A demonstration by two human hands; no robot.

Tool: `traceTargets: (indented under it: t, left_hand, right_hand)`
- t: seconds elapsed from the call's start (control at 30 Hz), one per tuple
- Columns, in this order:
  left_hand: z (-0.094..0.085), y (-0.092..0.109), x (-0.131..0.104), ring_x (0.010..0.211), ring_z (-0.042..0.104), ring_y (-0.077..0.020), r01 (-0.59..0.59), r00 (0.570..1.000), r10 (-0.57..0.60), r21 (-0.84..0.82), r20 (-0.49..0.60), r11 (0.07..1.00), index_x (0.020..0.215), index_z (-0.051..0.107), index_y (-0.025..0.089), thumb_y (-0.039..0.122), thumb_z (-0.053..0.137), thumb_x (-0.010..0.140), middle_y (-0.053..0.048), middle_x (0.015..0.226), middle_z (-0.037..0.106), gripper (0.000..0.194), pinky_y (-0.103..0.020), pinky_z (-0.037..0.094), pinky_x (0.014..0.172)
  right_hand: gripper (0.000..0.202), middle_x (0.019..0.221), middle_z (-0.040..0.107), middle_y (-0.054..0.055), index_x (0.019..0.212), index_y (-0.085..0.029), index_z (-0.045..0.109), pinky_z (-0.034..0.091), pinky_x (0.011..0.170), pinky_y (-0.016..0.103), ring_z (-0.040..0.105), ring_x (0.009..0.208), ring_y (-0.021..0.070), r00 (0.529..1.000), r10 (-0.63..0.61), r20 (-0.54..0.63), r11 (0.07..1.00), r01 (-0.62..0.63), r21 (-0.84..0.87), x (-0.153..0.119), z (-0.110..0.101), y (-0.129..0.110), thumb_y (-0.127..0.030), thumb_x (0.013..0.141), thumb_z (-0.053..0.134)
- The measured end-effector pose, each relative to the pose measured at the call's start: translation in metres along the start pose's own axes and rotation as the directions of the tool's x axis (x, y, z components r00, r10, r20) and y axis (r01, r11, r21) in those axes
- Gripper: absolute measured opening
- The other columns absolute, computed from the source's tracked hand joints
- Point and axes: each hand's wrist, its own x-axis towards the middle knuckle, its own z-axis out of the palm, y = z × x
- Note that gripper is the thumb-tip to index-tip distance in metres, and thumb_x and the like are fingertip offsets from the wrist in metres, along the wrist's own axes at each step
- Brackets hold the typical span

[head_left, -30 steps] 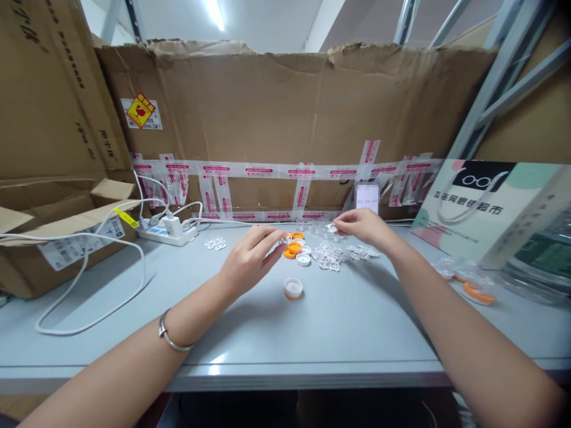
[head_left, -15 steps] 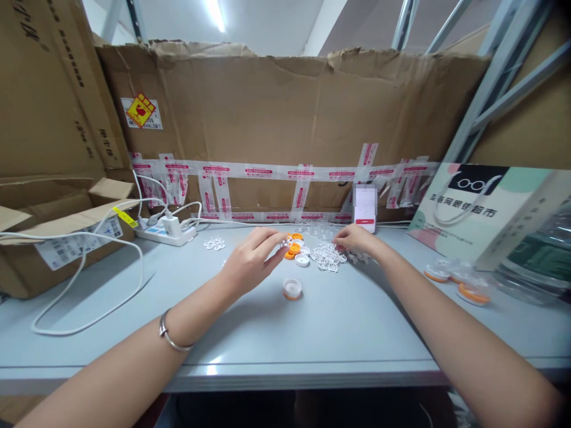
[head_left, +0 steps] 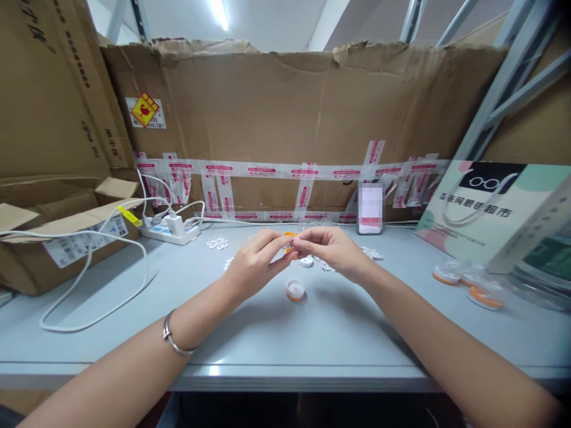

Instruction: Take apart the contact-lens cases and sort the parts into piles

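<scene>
My left hand [head_left: 255,260] and my right hand [head_left: 333,251] meet fingertip to fingertip above the middle of the table. Both are closed in a pinch around small white plastic pieces, mostly hidden by the fingers. Just behind the fingers show orange round parts [head_left: 289,235]. A white round part [head_left: 306,261] lies beneath my right hand, beside a pile of white openwork pieces [head_left: 326,265] that the hand partly covers. Nearer to me, a round case [head_left: 295,290] with a clear upper part and an orange base stands on the table.
Small white pieces [head_left: 217,242] lie at left, near a power strip [head_left: 172,235] with white cables. A phone [head_left: 370,208] leans against the large cardboard box [head_left: 267,107]. At right are orange-and-clear round cases [head_left: 486,296], a paper bag [head_left: 468,208] and a large clear bottle [head_left: 542,267].
My right hand has left the pile of white pieces and moved left to meet my left hand. My left hand stays nearly in place, still pinching.
</scene>
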Motion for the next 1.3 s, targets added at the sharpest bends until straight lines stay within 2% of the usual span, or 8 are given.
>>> traceTargets:
  t: [0.13, 0.37, 0.63, 0.8, 0.97, 1.07, 1.17, 1.3]
  left_hand:
    - [0.000, 0.001, 0.000, 0.084, 0.055, -0.0160, 0.048, 0.995, -0.047, -0.010, 0.086, 0.999, 0.104, 0.053, 0.014, 0.025, 0.051, 0.083, -0.008, 0.090, 0.061, 0.023, -0.030, 0.048, 0.073]
    - [0.007, -0.002, -0.006, 0.085, 0.055, -0.0170, 0.054, 0.957, -0.034, -0.060, 0.288, 0.997, 0.101, 0.055, 0.015, 0.024, 0.041, 0.088, -0.008, 0.090, 0.061, 0.021, -0.031, 0.046, 0.074]
    - [0.007, -0.009, -0.006, 0.087, 0.053, -0.0158, 0.231, 0.851, -0.083, -0.226, 0.519, 0.946, 0.099, 0.057, 0.018, 0.023, 0.030, 0.091, -0.006, 0.091, 0.059, 0.028, -0.032, 0.043, 0.079]
    - [-0.003, -0.013, -0.014, 0.093, 0.052, -0.0186, 0.369, 0.723, -0.115, -0.240, 0.681, 0.898, 0.112, 0.049, 0.023, 0.045, 0.056, 0.076, -0.006, 0.103, 0.055, 0.043, -0.032, 0.044, 0.079]
    - [0.003, -0.004, -0.028, 0.088, 0.052, -0.0188, 0.492, 0.677, -0.183, -0.252, 0.713, 0.833, 0.104, 0.052, 0.019, 0.048, 0.066, 0.064, -0.007, 0.098, 0.053, 0.052, -0.032, 0.044, 0.075]
    - [0.011, -0.001, -0.032, 0.085, 0.052, -0.0175, 0.537, 0.677, -0.235, -0.249, 0.698, 0.806, 0.093, 0.055, 0.018, 0.047, 0.067, 0.064, -0.005, 0.093, 0.055, 0.043, -0.030, 0.043, 0.073]
    - [0.016, -0.001, -0.035, 0.078, 0.051, -0.0162, 0.541, 0.690, -0.266, -0.236, 0.673, 0.807, 0.086, 0.057, 0.017, 0.049, 0.065, 0.065, -0.004, 0.086, 0.055, 0.039, -0.027, 0.042, 0.067]
    - [0.018, -0.002, -0.038, 0.077, 0.052, -0.0161, 0.546, 0.701, -0.287, -0.232, 0.653, 0.805, 0.082, 0.060, 0.017, 0.046, 0.066, 0.065, -0.004, 0.084, 0.056, 0.035, -0.027, 0.042, 0.066]
  right_hand:
    - [0.026, 0.077, 0.068, 0.005, 0.079, -0.015, 0.066, 0.050, 0.072, 0.029, 0.063, 0.073, 0.0158, 0.972, 0.008, -0.233, 0.994, -0.034, -0.106, 0.005, -0.050, 0.005, -0.039, 0.068, 0.065]
    - [0.009, 0.065, 0.066, 0.007, 0.064, -0.012, 0.065, 0.049, 0.059, 0.024, 0.061, 0.062, 0.0147, 0.804, 0.327, -0.497, 0.741, -0.545, -0.393, -0.001, -0.148, 0.038, -0.020, 0.068, 0.062]
    - [0.022, 0.044, 0.057, 0.002, 0.044, -0.015, 0.058, 0.039, 0.042, 0.022, 0.046, 0.039, 0.0094, 0.795, 0.445, -0.413, 0.602, -0.607, -0.520, 0.000, -0.160, 0.070, -0.024, 0.063, 0.064]
    - [0.026, 0.042, 0.054, 0.002, 0.040, -0.015, 0.055, 0.037, 0.045, 0.024, 0.046, 0.042, 0.0117, 0.783, 0.418, -0.461, 0.518, -0.622, -0.587, 0.003, -0.165, 0.073, -0.028, 0.060, 0.067]
    - [0.028, 0.059, 0.059, 0.002, 0.058, -0.017, 0.059, 0.035, 0.052, 0.024, 0.051, 0.058, 0.0149, 0.831, 0.245, -0.499, 0.523, -0.546, -0.654, 0.007, -0.133, 0.048, -0.045, 0.065, 0.062]
    - [0.038, 0.069, 0.060, 0.001, 0.072, -0.019, 0.060, 0.034, 0.051, 0.022, 0.050, 0.061, 0.0128, 0.970, 0.215, -0.115, 0.702, -0.236, -0.672, 0.006, -0.082, 0.029, -0.056, 0.069, 0.055]
    - [0.045, 0.074, 0.059, 0.001, 0.082, -0.019, 0.059, 0.033, 0.050, 0.021, 0.049, 0.062, 0.0125, 0.946, 0.231, 0.228, 0.784, -0.042, -0.620, 0.001, -0.032, 0.019, -0.060, 0.063, 0.060]
    - [0.049, 0.072, 0.054, -0.001, 0.083, -0.019, 0.055, 0.030, 0.049, 0.021, 0.046, 0.061, 0.0121, 0.912, 0.209, 0.353, 0.761, 0.075, -0.644, -0.004, 0.001, 0.020, -0.057, 0.055, 0.068]
